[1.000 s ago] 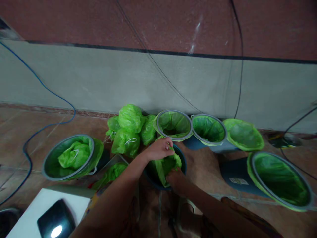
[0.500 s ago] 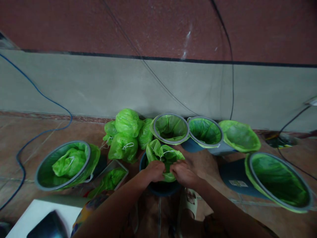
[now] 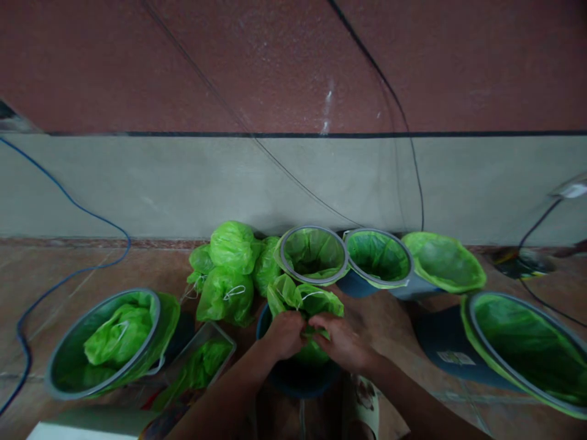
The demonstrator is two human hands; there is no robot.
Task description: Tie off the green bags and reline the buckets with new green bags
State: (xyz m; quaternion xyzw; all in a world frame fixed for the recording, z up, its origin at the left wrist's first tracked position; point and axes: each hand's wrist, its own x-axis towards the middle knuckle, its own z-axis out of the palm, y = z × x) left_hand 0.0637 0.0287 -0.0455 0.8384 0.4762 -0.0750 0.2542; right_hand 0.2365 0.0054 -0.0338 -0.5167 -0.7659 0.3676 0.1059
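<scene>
A green plastic bag [image 3: 328,301] with a white drawstring [image 3: 313,294] stands gathered in a dark blue bin [image 3: 302,386] in front of me. My left hand [image 3: 288,335] is closed on the near edge of the bag. My right hand [image 3: 338,338] pinches the bag beside it, its fingers pointing towards my left hand. The fingertips of both hands are partly hidden by the plastic and the knuckles. What lies inside the bag is hidden.
Tied green bags [image 3: 227,296] are piled at the wall. Lined bins stand behind [image 3: 313,230] and at the right [image 3: 440,342]. A lined bin [image 3: 59,373] at the left holds a tied bag. Near it are a crate [image 3: 232,351] and a blue cable [image 3: 59,272].
My hands have come closer together over the bag, and the fingers of my right hand have straightened. The view has tilted upward, so everything sits lower in the picture.
</scene>
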